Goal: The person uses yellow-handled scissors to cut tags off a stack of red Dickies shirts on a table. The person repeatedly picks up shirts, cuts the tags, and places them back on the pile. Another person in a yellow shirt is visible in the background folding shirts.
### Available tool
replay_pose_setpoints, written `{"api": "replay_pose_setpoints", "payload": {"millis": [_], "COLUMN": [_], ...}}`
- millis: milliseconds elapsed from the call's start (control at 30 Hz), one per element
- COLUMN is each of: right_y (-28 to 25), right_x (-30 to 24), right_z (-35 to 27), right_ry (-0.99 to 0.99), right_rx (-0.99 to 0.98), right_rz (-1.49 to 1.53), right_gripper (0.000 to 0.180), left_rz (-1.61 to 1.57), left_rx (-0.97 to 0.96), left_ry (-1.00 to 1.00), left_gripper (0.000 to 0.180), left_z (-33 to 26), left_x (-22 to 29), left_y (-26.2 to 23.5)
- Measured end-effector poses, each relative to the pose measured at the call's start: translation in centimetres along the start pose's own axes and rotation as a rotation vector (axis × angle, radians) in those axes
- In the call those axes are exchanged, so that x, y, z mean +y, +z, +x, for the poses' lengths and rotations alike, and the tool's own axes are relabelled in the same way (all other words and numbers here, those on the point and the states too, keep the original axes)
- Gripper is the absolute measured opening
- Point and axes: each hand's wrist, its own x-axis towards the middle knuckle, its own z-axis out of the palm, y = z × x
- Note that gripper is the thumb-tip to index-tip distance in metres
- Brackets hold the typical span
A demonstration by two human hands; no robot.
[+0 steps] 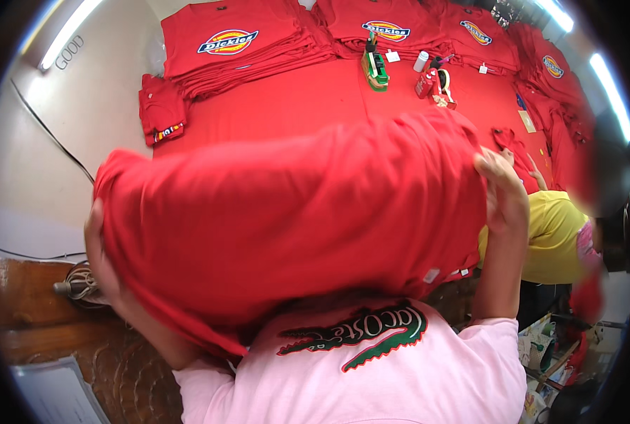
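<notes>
A red T-shirt (294,212) is held up and stretched wide between my two hands, its cloth creased and sagging in front of my chest. At its left side my left hand (97,237) grips the edge, the fingers partly hidden by the cloth. My right hand (500,185) holds the opposite edge, with its fingertips bent over the fabric. A small pale label (432,275) shows near the shirt's lower right. The shirt covers the near part of the red-topped table (280,116).
Stacks of folded red T-shirts (237,63) line the table's far side. A smaller folded red garment (163,109) lies at left. A green tape dispenser (375,71), a white bottle (421,61) and a red dispenser (435,85) stand mid-table. At right, a person in yellow (548,237) handles red cloth.
</notes>
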Motion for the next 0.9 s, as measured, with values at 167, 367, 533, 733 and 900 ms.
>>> {"api": "replay_pose_setpoints", "payload": {"millis": [167, 367, 533, 733, 900], "right_y": [-3.0, -10.8, -11.6, -10.9, -11.8], "right_x": [3.4, 17.9, 27.6, 27.6, 24.0], "right_z": [16.6, 27.1, 16.5, 14.6, 19.8], "right_ry": [0.125, -0.146, -0.364, -0.179, -0.373], "right_rx": [0.298, 0.594, 0.236, 0.448, 0.304], "right_rz": [-0.117, -0.543, -1.183, -0.95, -0.747], "right_gripper": [0.033, 0.028, 0.059, 0.066, 0.034], "left_rz": [-0.004, 1.051, 0.764, 1.431, 1.172], "left_rx": [-0.375, -0.113, -0.061, -0.135, -0.037], "left_ry": [-0.313, 0.018, -0.074, 0.666, 0.239], "left_gripper": [0.031, 0.043, 0.039, 0.066, 0.047], "left_z": [22.9, 31.3, 23.3, 19.1, 25.4], "left_x": [-8.0, -18.6, -25.7, -32.3, -34.5], "left_y": [-0.7, -10.8, -12.3, -6.4, -11.5]}}
